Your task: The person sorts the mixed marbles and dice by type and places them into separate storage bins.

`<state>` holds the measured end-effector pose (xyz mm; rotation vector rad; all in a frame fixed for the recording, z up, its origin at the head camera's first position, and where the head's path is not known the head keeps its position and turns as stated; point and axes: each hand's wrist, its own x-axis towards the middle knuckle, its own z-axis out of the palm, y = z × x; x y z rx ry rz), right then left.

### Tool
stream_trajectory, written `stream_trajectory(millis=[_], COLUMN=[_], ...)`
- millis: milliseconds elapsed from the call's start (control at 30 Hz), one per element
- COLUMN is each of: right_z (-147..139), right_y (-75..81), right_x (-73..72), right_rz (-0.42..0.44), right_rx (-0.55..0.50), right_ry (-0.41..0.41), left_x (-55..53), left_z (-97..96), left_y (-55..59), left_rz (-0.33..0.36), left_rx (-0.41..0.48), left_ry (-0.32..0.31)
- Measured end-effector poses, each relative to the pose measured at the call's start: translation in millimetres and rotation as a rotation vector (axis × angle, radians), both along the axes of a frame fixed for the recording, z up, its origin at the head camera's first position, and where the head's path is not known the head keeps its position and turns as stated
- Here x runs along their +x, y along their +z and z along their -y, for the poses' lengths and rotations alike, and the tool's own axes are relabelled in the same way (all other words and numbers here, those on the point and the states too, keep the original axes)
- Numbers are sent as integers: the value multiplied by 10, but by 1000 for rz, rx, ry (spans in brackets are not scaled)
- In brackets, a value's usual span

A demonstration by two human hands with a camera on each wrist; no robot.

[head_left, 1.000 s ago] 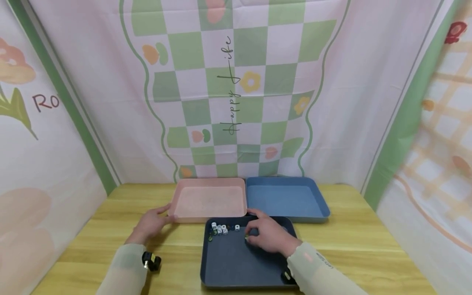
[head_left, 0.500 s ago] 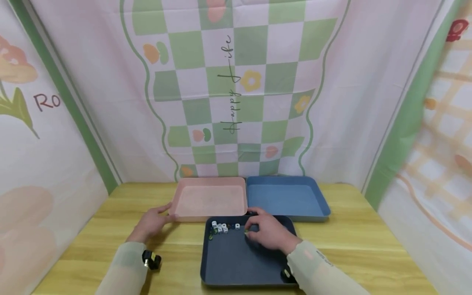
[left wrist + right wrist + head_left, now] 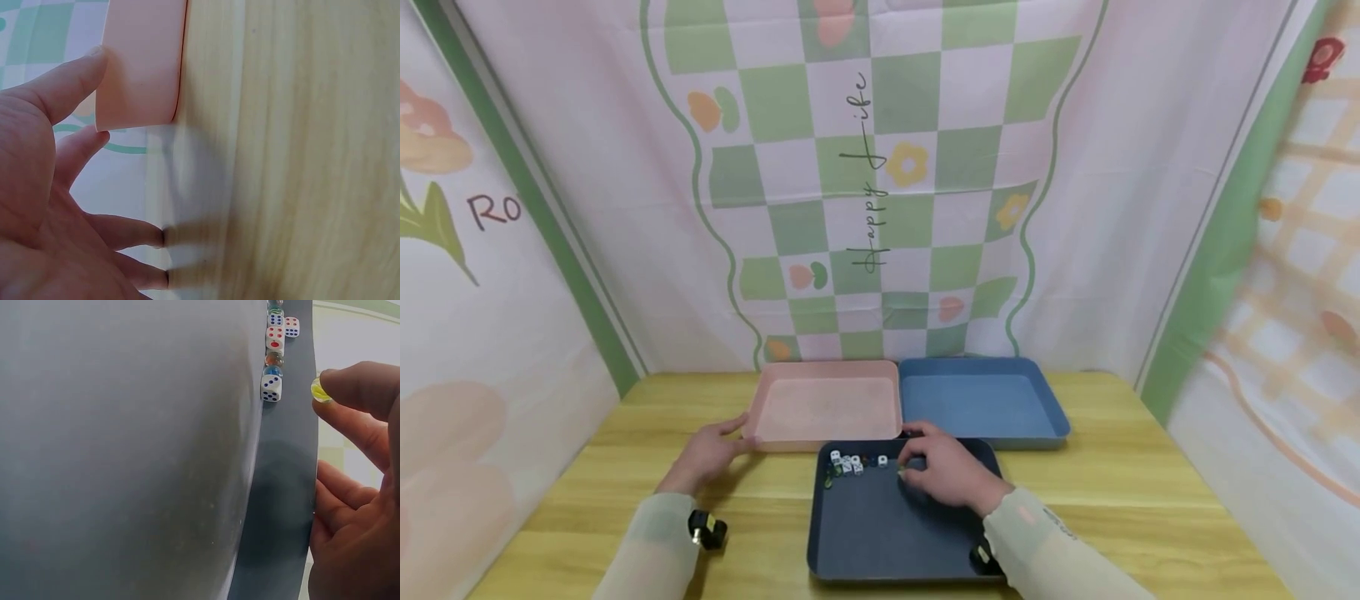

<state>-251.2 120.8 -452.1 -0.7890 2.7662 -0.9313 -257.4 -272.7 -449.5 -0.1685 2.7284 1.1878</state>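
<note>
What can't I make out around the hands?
Head view: near right corner of the dark tray, hidden by the right sleeve.
Head view: green marbles, too small to count.
Right wrist view: end of the dice row, cut off by the top edge.
Left wrist view: inside of the pink tray, hidden by its wall.

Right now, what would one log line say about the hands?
left hand: touching pink tray | right hand: pinching yellow marble | dice: in dark tray

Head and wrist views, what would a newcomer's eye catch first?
Probably the checkered backdrop rising behind the table. Next, the pink tray and blue tray side by side at the back, a dark tray in front. Over the dark tray, the right hand pinches a yellow-and-clear marble.
</note>
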Motion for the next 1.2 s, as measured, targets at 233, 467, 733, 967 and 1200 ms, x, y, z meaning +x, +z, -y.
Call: stream_trajectory(millis=[233,467,733,967,1200], right_z=[-31,-148,-342,-490,-593], right_y=[13,98,304,443,481], right_x=[-10,-32,-114,-155,-244], right_rz=[8,-2,41,15,54], right_rx=[-30,-108,-245,-323,-343], right_ry=[-21,-101,-237,-358,-464], left_x=[2,16,4,-5,-13], left_z=[18,9,22,25,14], left_y=[-56,-61,-77,-72,-51], left_rz=[5,3,-8,-17,-18], left_rx=[15,11,-2,0,-1], left_ry=[10,14,8,3,4])
